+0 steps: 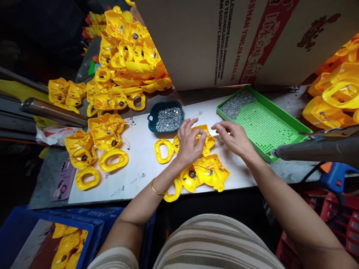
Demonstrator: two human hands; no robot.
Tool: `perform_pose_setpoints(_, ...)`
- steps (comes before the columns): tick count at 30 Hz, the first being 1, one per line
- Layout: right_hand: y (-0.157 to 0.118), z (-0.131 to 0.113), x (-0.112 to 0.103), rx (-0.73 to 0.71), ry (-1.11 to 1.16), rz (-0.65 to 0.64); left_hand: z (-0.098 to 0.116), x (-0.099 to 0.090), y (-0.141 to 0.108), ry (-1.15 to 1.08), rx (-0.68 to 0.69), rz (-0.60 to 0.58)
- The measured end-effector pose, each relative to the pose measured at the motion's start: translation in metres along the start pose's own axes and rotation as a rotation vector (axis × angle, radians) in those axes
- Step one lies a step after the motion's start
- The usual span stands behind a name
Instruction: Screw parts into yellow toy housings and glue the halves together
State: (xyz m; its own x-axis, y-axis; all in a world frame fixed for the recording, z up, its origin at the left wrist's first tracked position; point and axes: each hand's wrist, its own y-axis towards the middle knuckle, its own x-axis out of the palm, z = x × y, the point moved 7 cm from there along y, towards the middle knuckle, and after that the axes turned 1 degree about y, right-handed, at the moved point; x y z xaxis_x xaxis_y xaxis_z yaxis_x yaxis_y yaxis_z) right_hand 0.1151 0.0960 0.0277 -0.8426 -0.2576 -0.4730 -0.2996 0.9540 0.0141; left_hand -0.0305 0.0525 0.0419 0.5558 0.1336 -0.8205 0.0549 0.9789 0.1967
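My left hand point(191, 144) is above a yellow plastic shell point(209, 140), its thumb and index finger pinched together; anything between them is too small to make out. My right hand point(231, 136) hovers at the right end of that shell, its thumb and index finger close together, their tips hard to make out. Nearer to me lies a second yellow shell point(206, 173) with a round speaker, thin wires and a small circuit board. A dark green tray point(151, 125) of small metal screws point(168, 119) stands behind my left hand.
A green perforated tray point(269, 123) with more screws is at the right. A cardboard box point(196, 45) stands behind. Yellow shells point(126, 56) are piled at back left, others point(336, 93) at right. Metal bars point(53, 112) jut in from both sides.
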Motion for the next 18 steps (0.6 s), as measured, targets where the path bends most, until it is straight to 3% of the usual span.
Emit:
perform_pose_setpoints(7, -0.017, 0.020, 0.012, 0.164, 0.088, -0.127, -0.002, 0.013, 0.001, 0.083, -0.056, -0.110)
perform_pose_setpoints(18, -0.019, 0.025, 0.027, 0.099, 0.106, -0.194, -0.007, 0.018, 0.002, 0.087, -0.065, -0.092)
